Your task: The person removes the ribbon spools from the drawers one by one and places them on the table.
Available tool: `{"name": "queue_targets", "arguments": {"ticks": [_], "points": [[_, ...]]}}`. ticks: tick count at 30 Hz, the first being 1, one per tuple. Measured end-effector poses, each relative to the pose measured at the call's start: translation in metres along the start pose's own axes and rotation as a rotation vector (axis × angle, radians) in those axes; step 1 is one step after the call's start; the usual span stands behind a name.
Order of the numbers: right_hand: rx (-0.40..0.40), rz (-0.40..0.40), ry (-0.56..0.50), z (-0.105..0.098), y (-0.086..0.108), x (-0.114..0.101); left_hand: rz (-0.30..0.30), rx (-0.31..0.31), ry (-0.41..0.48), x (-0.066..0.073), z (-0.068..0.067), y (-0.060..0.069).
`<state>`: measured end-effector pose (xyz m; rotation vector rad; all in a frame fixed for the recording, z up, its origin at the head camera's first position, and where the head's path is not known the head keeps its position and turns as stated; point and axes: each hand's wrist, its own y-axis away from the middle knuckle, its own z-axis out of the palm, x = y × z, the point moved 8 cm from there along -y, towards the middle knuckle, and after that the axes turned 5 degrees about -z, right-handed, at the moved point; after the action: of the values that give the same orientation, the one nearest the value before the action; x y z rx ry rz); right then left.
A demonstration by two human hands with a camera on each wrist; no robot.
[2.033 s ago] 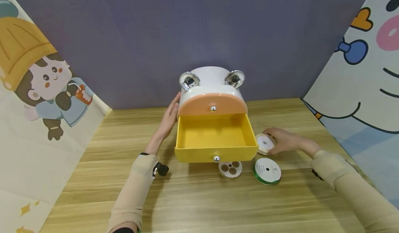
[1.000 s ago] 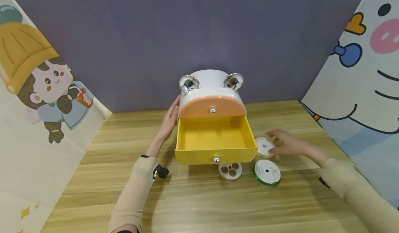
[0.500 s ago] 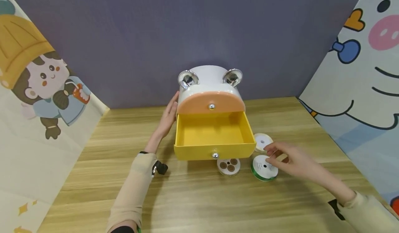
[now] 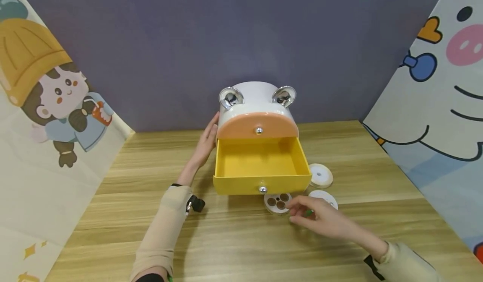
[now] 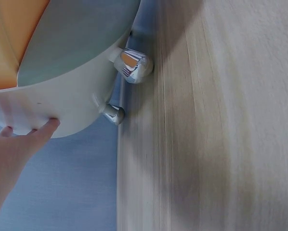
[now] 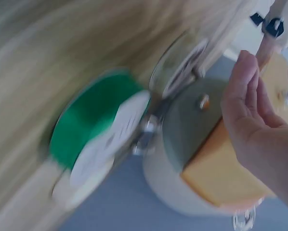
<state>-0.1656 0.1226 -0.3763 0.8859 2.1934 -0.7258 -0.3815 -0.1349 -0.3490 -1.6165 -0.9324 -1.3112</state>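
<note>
A white frog-like drawer box point(image 4: 254, 95) stands at the back of the table, its yellow lower drawer point(image 4: 260, 160) pulled out and bare inside. My left hand point(image 4: 203, 147) lies against the box's left side; the left wrist view shows its fingertips touching the white wall point(image 5: 76, 108). To the front right, my right hand point(image 4: 320, 219) hovers with bent fingers and nothing gripped, fingertips beside a white spool with brown round spots point(image 4: 277, 209). Behind that hand, partly hidden, is a green ribbon spool point(image 4: 325, 196). A cream ribbon spool point(image 4: 320, 177) lies by the drawer's right corner.
The orange upper drawer point(image 4: 245, 124) is closed, with a silver knob point(image 4: 258, 130). Two silver eye-shaped pieces stick up from the box top. Behind the wooden table point(image 4: 226, 240) rises a grey-blue partition point(image 4: 170, 55); printed cartoon panels flank both sides.
My right hand has moved from the cream spool, over the green spool, forward and left to the spotted spool. My left hand stays on the box; the spools have kept their places.
</note>
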Motion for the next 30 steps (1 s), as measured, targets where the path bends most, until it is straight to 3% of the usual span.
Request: {"name": "queue_targets", "arguments": {"ticks": [4, 10, 13, 17, 21, 26, 30], "points": [[-0.044, 0.056, -0.162, 0.02, -0.014, 0.002, 0.006, -0.001, 0.003, 0.0, -0.001, -0.003], [-0.058, 0.17, -0.478, 0.043, -0.032, 0.003, 0.027, 0.0, -0.001, -0.017, -0.004, -0.012], [-0.052, 0.222, -0.584, 0.05, -0.039, 0.003, 0.017, 0.001, 0.006, -0.014, -0.002, -0.008], [-0.045, 0.264, -0.665, 0.056, -0.047, 0.002, -0.007, 0.004, 0.025, -0.002, 0.001, 0.0], [-0.009, 0.301, -0.745, 0.058, -0.05, 0.003, -0.006, 0.007, 0.024, -0.003, 0.002, 0.001], [0.011, 0.288, -0.874, 0.059, -0.053, -0.001, -0.004, 0.007, 0.021, -0.002, 0.001, 0.001], [0.021, 0.29, -0.907, 0.058, -0.054, -0.003, -0.006, 0.005, 0.02, -0.002, 0.001, 0.0]]}}
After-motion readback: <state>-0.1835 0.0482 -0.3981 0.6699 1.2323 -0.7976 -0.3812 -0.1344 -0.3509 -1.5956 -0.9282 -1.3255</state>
